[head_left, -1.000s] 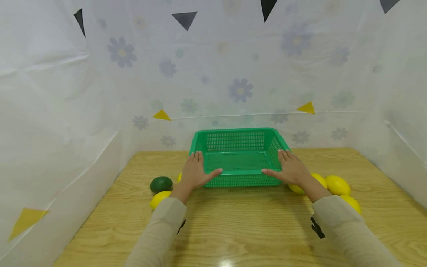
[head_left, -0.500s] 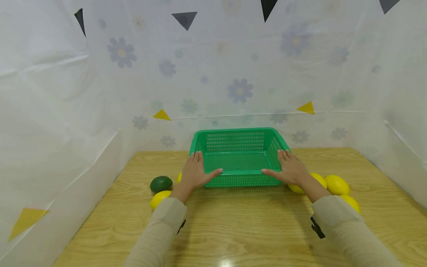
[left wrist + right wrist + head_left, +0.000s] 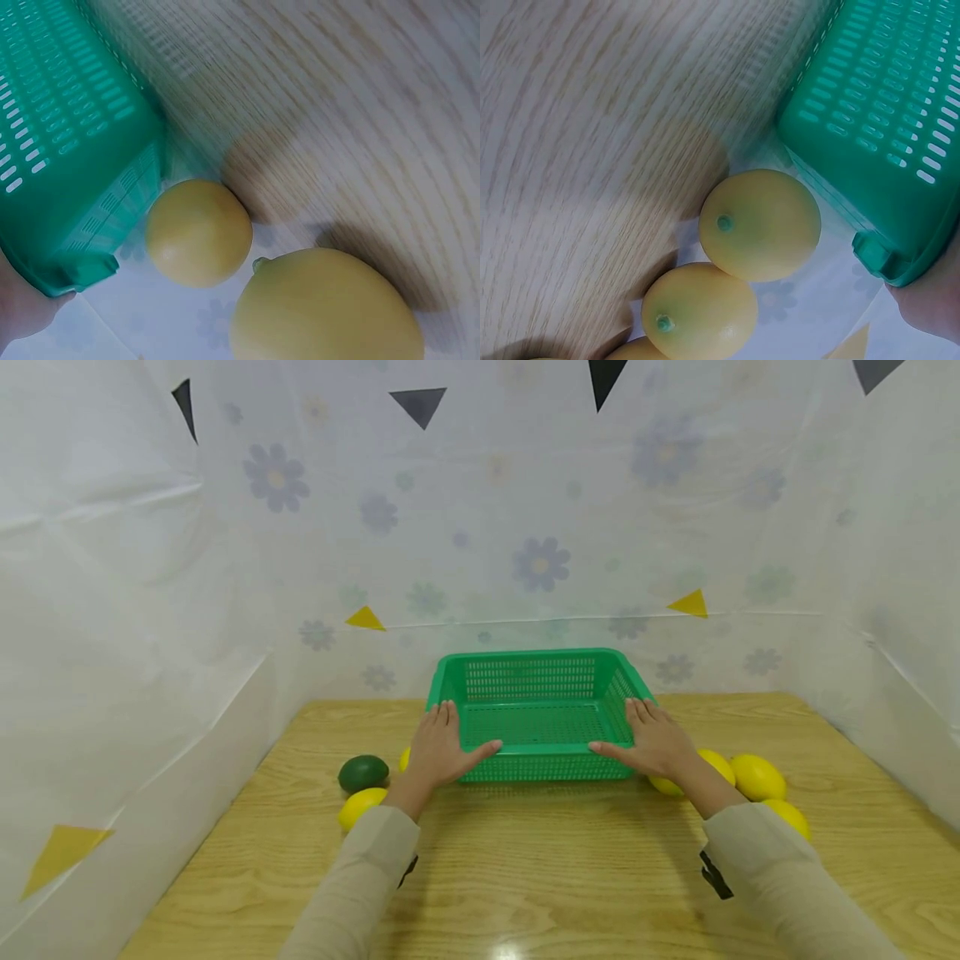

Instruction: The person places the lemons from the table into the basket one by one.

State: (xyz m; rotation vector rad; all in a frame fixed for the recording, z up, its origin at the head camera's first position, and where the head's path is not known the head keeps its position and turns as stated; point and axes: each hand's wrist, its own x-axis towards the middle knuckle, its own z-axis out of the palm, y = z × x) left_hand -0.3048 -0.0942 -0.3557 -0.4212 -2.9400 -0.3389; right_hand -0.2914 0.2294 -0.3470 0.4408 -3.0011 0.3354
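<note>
A green plastic basket with slotted walls stands upright on the wooden table in the head view. My left hand lies on its near left corner, fingers straight along the left rim and thumb along the front rim. Mirroring it, my right hand rests on the near right corner, thumb stretched inward. Beside the left forearm are a lemon, a second lemon close to the basket, and a dark green oval fruit. Several lemons sit by the right wrist, one near the basket's corner.
The wooden table extends toward me in front of the basket. A white flower-printed sheet hangs behind it, and white sheeting encloses the sides.
</note>
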